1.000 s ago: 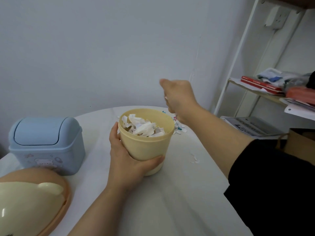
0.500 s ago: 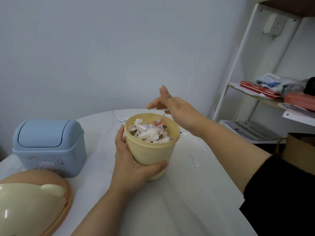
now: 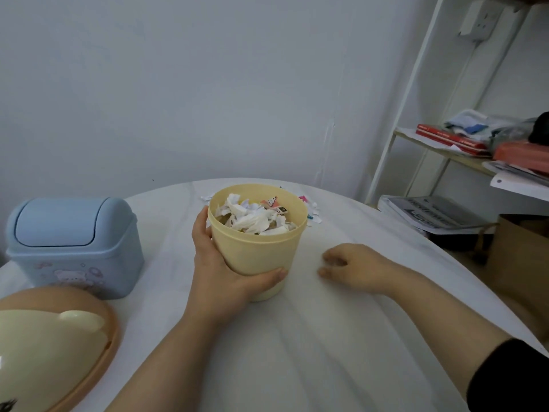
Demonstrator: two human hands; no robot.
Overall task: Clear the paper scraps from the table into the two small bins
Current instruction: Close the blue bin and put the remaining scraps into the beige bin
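White metal shelf (image 3: pixel 409 84) with red books (image 3: pixel 448 138), wall socket (image 3: pixel 475 19) above, brown paper bag (image 3: pixel 523 257) below.

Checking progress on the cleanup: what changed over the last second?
The right hand came down from above the yellow bin to the table beside it, fingers curled; coloured scraps were added to the bin. The left hand still grips the bin; blue bin unmoved.

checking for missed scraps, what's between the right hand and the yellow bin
Nothing: in the head view, only bare white tablecloth lies between the right hand and the yellow bin.
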